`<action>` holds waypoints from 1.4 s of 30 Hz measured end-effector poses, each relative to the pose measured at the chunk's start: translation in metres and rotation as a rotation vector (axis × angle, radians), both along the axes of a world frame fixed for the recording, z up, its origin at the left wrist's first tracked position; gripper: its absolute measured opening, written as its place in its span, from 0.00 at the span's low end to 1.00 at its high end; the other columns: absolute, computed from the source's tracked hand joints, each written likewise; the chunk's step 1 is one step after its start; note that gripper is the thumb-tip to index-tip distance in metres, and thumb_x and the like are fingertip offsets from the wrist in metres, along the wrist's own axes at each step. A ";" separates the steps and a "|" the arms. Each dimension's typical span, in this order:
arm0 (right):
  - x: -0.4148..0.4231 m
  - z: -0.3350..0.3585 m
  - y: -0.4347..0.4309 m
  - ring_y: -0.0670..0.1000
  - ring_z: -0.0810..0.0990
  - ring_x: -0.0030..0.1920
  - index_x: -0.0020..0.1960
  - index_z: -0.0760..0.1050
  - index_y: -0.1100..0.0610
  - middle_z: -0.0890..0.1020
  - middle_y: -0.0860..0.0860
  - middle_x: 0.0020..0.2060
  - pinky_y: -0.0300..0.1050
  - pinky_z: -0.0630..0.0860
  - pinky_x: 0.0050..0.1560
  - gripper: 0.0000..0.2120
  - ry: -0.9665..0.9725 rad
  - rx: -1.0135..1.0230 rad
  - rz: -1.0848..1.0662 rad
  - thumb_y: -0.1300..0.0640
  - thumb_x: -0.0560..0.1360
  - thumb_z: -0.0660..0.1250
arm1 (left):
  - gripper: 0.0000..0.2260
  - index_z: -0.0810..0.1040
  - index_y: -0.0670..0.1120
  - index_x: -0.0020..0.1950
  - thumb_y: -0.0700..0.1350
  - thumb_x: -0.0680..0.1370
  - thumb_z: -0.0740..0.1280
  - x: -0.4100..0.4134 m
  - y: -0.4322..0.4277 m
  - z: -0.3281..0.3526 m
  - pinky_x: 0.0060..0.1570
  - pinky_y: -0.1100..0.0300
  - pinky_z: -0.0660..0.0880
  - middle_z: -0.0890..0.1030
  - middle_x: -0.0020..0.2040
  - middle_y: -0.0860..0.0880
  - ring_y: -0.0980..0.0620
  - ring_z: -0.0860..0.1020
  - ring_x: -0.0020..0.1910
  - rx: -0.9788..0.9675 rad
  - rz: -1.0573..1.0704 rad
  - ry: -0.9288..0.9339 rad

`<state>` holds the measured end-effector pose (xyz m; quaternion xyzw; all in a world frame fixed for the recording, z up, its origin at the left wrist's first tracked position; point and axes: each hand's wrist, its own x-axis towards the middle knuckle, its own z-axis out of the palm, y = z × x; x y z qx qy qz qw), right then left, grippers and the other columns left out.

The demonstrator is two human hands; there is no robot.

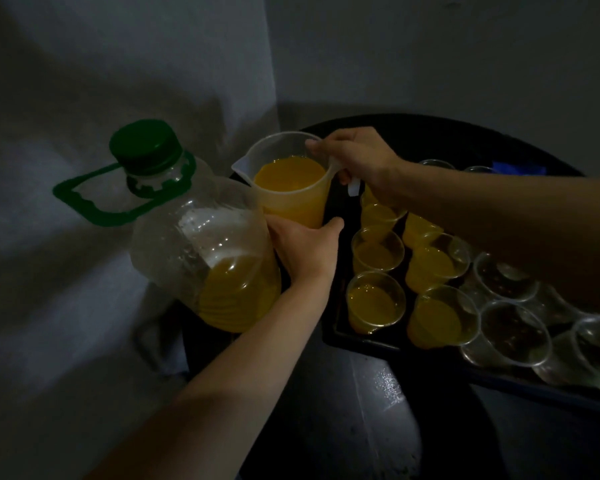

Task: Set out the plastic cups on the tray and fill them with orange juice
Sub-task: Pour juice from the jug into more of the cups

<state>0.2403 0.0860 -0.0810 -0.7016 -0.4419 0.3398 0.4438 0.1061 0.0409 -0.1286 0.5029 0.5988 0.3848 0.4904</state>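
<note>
My right hand [357, 157] has its fingers wrapped round the handle [354, 184] of the jug [288, 202]. My left hand [303, 252] grips the jug's base from below, thumb curled against its wall. The jug is at twelve o'clock, a good half full of orange juice [290, 174]. It sits between the big green-capped bottle [201, 258] at ten o'clock and the tray [357, 342] at three o'clock on the dark tabletop [413, 133]. On the tray, the two rows nearest the jug are filled cups [376, 303]. The empty cups [515, 336] stand farther out, toward four o'clock, packed rim to rim.

I judge the job about half done, and the step in hand is taking the jug over to the next empty row. The spout points toward nine o'clock, away from the tray, so I should turn it round first. Then I bring the lip low over one cup and tip slowly from the handle while the left hand steadies the base. I stop short of the rim, since I expect these light cups would topple at a nudge.
</note>
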 end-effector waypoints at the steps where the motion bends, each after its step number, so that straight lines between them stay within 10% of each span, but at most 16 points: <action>1: 0.000 0.001 0.000 0.44 0.72 0.26 0.52 0.82 0.57 0.79 0.52 0.34 0.36 0.71 0.27 0.15 0.001 -0.011 0.016 0.46 0.76 0.71 | 0.58 0.45 0.45 0.82 0.47 0.67 0.83 0.001 0.002 0.000 0.75 0.58 0.54 0.57 0.81 0.46 0.47 0.58 0.79 0.000 0.006 -0.001; 16: -0.003 0.009 0.003 0.46 0.67 0.27 0.49 0.80 0.73 0.74 0.57 0.35 0.38 0.64 0.25 0.14 0.190 0.087 -0.154 0.61 0.74 0.72 | 0.55 0.51 0.46 0.82 0.52 0.66 0.83 0.024 0.026 -0.013 0.77 0.47 0.63 0.65 0.78 0.45 0.47 0.64 0.77 0.187 0.188 -0.082; 42: -0.001 0.231 -0.225 0.48 0.65 0.24 0.34 0.73 0.59 0.69 0.53 0.25 0.39 0.62 0.22 0.10 0.099 0.228 -0.478 0.64 0.72 0.72 | 0.52 0.49 0.54 0.82 0.58 0.68 0.80 0.031 -0.153 0.187 0.69 0.44 0.67 0.62 0.76 0.49 0.43 0.62 0.75 0.331 -0.188 -0.109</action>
